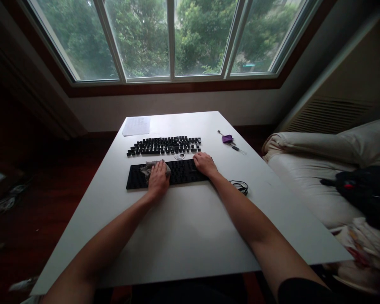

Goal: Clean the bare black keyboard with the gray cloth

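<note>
A black keyboard base (180, 172) with its keycaps removed lies on the white table (183, 228). My left hand (158, 178) presses a grey cloth (146, 167) flat onto the base's left half, fingers together. My right hand (204, 164) rests on the base's right end, fingers curled over its far edge. Behind the base, several black keycaps (164, 145) are laid out in rows. A small round ring-shaped thing (179, 156) lies between keycaps and base.
A sheet of paper (136, 126) lies at the table's far left. A purple tool (227, 138) and a thin tool (237, 148) lie at the far right. A coiled black cable (240, 186) sits right of the base. A pale sofa (304, 169) holds a black bag (364, 190).
</note>
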The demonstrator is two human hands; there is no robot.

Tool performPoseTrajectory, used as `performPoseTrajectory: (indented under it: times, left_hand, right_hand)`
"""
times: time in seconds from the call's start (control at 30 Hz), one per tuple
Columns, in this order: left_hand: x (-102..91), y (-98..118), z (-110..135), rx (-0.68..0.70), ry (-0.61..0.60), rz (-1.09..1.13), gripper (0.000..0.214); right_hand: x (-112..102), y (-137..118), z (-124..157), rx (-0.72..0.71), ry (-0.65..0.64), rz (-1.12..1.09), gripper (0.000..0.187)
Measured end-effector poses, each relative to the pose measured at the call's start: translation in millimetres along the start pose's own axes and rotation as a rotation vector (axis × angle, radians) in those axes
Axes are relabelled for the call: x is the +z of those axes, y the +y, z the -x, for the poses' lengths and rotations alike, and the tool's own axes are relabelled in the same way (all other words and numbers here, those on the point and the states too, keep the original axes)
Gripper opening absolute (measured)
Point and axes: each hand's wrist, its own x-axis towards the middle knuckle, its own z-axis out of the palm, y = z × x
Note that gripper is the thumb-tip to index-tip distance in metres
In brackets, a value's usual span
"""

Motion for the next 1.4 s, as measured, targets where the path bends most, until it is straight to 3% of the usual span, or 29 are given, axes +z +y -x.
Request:
performPoseTrajectory:
  times: [0.2, 0.3, 0.37, 0.47, 0.57, 0.63, 0.67, 0.7, 0.8, 0.93, 1.13, 1.27, 1.33, 1.4]
  left_hand:
    - [3.2, 43.6, 12.4, 0.259, -0.177, 0.167, 0.057]
    - [-7.2, 47.2, 17.2, 0.440, -0.337, 0.353, 0.057]
    - [-17.7, 40.0, 11.0, 0.483, -0.390, 0.539, 0.053]
    - [-37.3, 17.3, -13.2, 0.225, -0.215, 0.794, 0.042]
    - [-53.8, -4.0, -39.8, -0.124, 0.165, 0.764, 0.041]
    - [-55.4, -7.4, -47.4, -0.147, 0.299, 0.588, 0.042]
    - [-52.0, -4.8, -47.0, -0.104, 0.296, 0.489, 0.043]
    - [-45.8, 0.0, -44.0, -0.048, 0.252, 0.397, 0.045]
    - [-18.0, 21.4, -28.1, 0.094, -0.034, 0.184, 0.048]
    - [8.9, 41.4, -16.7, 0.077, -0.066, 0.067, 0.054]
    - [10.8, 64.6, -2.9, 0.142, -0.129, 0.108, 0.055]
    - [-0.9, 79.7, 13.4, 0.249, -0.289, 0.316, 0.053]
    - [-9.6, 78.5, 14.9, 0.274, -0.377, 0.551, 0.047]
    - [-17.8, 70.4, 10.0, 0.232, -0.390, 0.862, 0.041]
  right_hand:
    - [-3.0, -2.7, 0.1, 0.020, -0.009, -0.012, 0.037]
    - [-5.1, -3.2, 0.8, 0.025, -0.014, -0.011, 0.036]
    - [-6.2, -3.4, 1.7, 0.030, -0.022, -0.010, 0.036]
    - [-7.4, -3.8, 3.1, 0.042, -0.020, -0.017, 0.035]
    - [-8.3, -4.4, 4.1, 0.050, -0.017, -0.031, 0.034]
    - [-9.1, -4.9, 4.4, 0.053, -0.017, -0.038, 0.034]
    - [-9.4, -5.1, 4.5, 0.055, -0.015, -0.041, 0.035]
    - [-9.8, -5.2, 4.4, 0.056, -0.011, -0.044, 0.035]
    - [-10.4, -5.2, 3.5, 0.081, 0.004, -0.058, 0.039]
    - [-9.4, -4.9, 2.4, 0.126, 0.017, -0.082, 0.042]
    - [-5.3, -4.0, 3.2, 0.098, 0.027, -0.070, 0.040]
    - [-3.7, -3.6, 3.6, 0.102, 0.022, -0.042, 0.040]
    - [-3.3, -2.9, 3.6, 0.100, 0.024, -0.041, 0.039]
    - [-2.9, -1.1, 2.7, 0.097, 0.033, -0.060, 0.039]
